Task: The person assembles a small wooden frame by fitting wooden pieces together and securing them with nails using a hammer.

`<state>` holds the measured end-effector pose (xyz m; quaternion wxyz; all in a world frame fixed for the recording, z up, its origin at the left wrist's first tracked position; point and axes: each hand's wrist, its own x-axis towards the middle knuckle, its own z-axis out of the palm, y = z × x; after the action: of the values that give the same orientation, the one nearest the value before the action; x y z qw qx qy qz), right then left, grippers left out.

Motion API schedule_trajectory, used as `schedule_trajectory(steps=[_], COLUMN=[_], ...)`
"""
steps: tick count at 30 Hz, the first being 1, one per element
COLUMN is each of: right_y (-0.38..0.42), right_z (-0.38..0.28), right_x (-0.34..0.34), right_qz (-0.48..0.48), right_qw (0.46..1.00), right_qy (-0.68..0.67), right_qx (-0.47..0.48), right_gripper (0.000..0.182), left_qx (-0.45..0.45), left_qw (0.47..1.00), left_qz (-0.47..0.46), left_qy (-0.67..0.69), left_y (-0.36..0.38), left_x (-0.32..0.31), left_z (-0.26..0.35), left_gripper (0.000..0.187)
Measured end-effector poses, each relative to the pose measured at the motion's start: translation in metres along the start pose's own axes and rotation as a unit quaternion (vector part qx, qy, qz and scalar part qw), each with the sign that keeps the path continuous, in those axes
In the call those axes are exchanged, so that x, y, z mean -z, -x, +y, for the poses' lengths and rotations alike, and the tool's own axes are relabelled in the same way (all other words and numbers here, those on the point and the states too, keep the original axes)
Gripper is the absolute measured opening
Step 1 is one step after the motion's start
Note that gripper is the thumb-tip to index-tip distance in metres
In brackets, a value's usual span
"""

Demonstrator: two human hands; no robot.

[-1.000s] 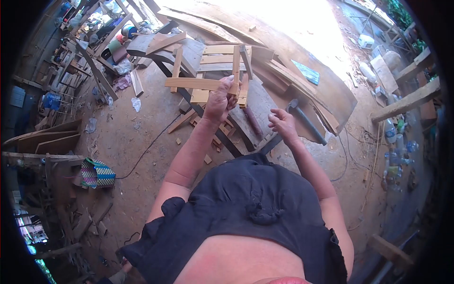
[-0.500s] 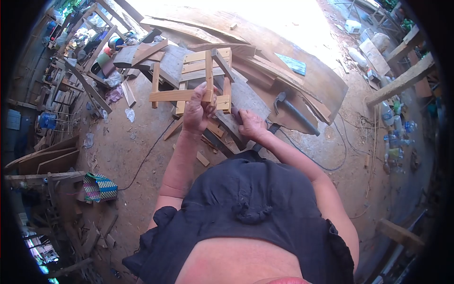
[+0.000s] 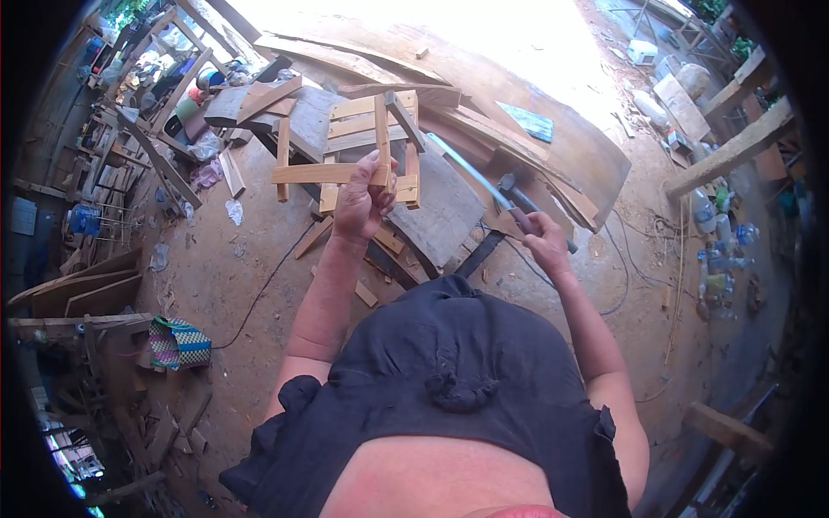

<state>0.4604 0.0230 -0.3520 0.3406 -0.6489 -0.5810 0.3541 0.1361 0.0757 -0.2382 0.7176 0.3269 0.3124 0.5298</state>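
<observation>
Head view, looking down past a dark garment to a dirt workshop floor. Nearest the body, the right hand (image 3: 546,242) is closed round the handle of a long, thin-bladed tool (image 3: 484,186) — apparently a saw or file, too blurred to tell which — its blade slanting up and left toward the work. The left hand (image 3: 361,200) grips a slatted wooden frame (image 3: 367,147) where an upright slat crosses a horizontal rail, fingers wrapped over the joint; this hold appears to steady the frame while the tool hand works. The frame rests on a grey board (image 3: 440,211), which serves as a bench surface. A hammer (image 3: 518,197) lies just beside the tool hand, within easy reach. Offcuts (image 3: 367,292) litter the ground below the board.

Containers — a woven checked bag (image 3: 179,342) stands well apart at left, contents not visible; plastic bottles (image 3: 721,259) lie at far right, fill unclear.
</observation>
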Motion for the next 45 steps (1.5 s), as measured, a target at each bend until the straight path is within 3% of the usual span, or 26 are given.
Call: schedule_trajectory(steps=[5, 7, 9, 11, 13, 15, 23, 25, 26, 29, 31, 33, 35, 37, 39, 45], right_y=[-0.018, -0.037, -0.062, -0.090, -0.122, -0.148, -0.203, -0.196, -0.195, -0.177, -0.167, -0.146, -0.126, -0.100, -0.070, -0.021], right_z=[0.029, 0.032, 0.031, 0.031, 0.051, 0.057, 0.118, 0.112, 0.105, 0.055, 0.039, 0.024, 0.019, 0.002, -0.036, -0.123], right_x=[0.034, 0.047, 0.061, 0.070, 0.076, 0.078, 0.069, 0.068, 0.069, 0.068, 0.062, 0.041, 0.019, -0.007, -0.018, -0.044], right_qz=[0.058, 0.145, 0.128, 0.140, 0.126, 0.141, 0.027, 0.114, 0.113, 0.174, 0.101, 0.005, 0.000, -0.046, -0.146, -0.264], right_qw=[0.998, 0.988, 0.991, 0.980, 0.983, 0.964, 0.937, 0.911, 0.911, 0.926, 0.981, 1.000, 0.986, 0.985, 0.970, 0.903], right_qy=[-0.023, 0.048, 0.049, 0.137, 0.134, 0.221, 0.317, 0.386, 0.385, 0.332, 0.157, -0.027, 0.002, -0.074, -0.185, -0.339], right_qx=[-0.002, 0.005, -0.017, -0.043, -0.012, -0.050, -0.140, -0.089, -0.090, -0.038, 0.057, -0.012, 0.167, 0.152, 0.054, 0.024], right_gripper=[0.033, 0.032, 0.033, 0.036, 0.036, 0.033, 0.031, 0.037, 0.037, 0.045, 0.047, 0.043, 0.042, 0.039, 0.034, 0.029], left_qx=[0.012, 0.010, 0.004, 0.013, -0.002, -0.001, 0.011, 0.015, 0.019, 0.023, 0.022, 0.022, 0.015, 0.008, 0.002, -0.015], left_qw=[1.000, 0.999, 0.999, 0.998, 0.996, 0.997, 0.995, 0.995, 0.994, 0.993, 0.994, 0.994, 0.994, 0.994, 0.994, 0.995], left_qz=[0.021, 0.026, 0.033, 0.035, 0.055, 0.041, 0.061, 0.062, 0.074, 0.080, 0.072, 0.072, 0.068, 0.063, 0.076, 0.070], left_qy=[-0.015, -0.023, -0.030, -0.060, -0.074, -0.063, -0.080, -0.074, -0.077, -0.079, -0.077, -0.076, -0.081, -0.087, -0.083, -0.064], left_y=[0.000, 0.001, 0.000, 0.001, 0.001, 0.002, 0.005, 0.005, 0.005, 0.007, 0.008, 0.009, 0.010, 0.010, 0.011, 0.012], left_x=[0.000, -0.001, -0.003, -0.002, -0.005, -0.006, -0.007, -0.007, -0.010, -0.008, -0.006, -0.006, -0.005, -0.005, -0.005, -0.007], left_z=[-0.015, -0.023, -0.030, -0.037, -0.041, -0.041, -0.038, -0.039, -0.038, -0.039, -0.041, -0.042, -0.044, -0.046, -0.049, -0.053], left_gripper=[0.030, 0.030, 0.030, 0.030, 0.031, 0.031, 0.031, 0.031, 0.030, 0.030, 0.031, 0.032, 0.032, 0.033, 0.034, 0.037])
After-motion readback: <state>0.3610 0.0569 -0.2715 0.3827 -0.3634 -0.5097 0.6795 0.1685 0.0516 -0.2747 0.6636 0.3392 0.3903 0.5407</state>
